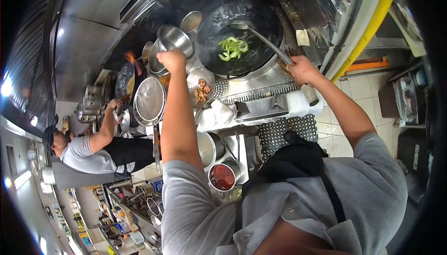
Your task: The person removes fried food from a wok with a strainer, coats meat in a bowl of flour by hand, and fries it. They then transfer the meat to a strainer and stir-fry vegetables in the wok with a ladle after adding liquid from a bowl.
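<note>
My right hand (305,70) is wrapped around the long handle of a metal ladle (270,44), whose bowl end rests in the far part of a large black wok (212,61). Strips of green pepper (233,48) lie together in the wok, with light steam around them. To the left, the closed fingers of my left hand (172,60) grip the near rim of a shiny metal bowl (179,40), which is tilted. Just right of my left forearm sits a perforated skimmer (194,79) holding browned pieces of food (201,91).
A round mesh strainer (149,101) is left of my forearm. White cloths (298,107) line the stove's front edge. Pots, one with red liquid (222,177), stand below. A co-worker (100,155) at the left handles a pan near a flame (130,56).
</note>
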### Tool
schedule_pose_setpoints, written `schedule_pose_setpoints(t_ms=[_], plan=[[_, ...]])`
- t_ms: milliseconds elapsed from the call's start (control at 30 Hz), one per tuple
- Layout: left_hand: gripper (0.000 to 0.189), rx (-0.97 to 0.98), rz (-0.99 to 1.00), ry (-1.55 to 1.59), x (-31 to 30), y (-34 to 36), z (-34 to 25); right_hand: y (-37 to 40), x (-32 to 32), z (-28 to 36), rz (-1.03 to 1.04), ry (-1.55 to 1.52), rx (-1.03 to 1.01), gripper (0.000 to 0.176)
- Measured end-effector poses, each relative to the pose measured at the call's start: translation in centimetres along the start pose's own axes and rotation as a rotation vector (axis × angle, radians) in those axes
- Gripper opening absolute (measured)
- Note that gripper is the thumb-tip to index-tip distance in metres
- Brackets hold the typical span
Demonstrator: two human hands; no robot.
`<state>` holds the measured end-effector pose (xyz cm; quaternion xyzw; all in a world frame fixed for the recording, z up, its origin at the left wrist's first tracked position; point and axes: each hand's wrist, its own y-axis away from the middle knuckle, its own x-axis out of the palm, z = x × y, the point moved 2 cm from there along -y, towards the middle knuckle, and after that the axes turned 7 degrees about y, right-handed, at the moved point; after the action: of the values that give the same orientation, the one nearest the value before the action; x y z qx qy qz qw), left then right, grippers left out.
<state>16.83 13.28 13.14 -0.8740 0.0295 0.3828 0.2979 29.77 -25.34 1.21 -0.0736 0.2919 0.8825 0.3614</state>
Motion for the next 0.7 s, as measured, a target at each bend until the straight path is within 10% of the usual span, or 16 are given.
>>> schedule_pose_setpoints(t_ms=[100, 300, 467, 700], plan=[[0.032, -0.586, 0.271, 1.135, -5.1, 2.0, 2.0, -3.5, 1.4, -0.7, -0.089, 0.230, -0.184, 0.034], [0.030, -0.773, 0.341, 1.207, -21.1, 8.8, 11.1, -5.6, 2.6, -2.1, -0.247, 0.661, -0.481, 0.035], [0.027, -0.850, -0.283, 1.173, -41.8, 21.4, 17.8, -1.7, 4.4, 2.7, -0.309, 1.095, -0.438, 0.071], [0.035, -0.828, -0.980, 0.720, -70.1, 39.5, 28.0, 0.2, 15.6, 11.2, -0.537, 1.034, -1.034, 0.068]])
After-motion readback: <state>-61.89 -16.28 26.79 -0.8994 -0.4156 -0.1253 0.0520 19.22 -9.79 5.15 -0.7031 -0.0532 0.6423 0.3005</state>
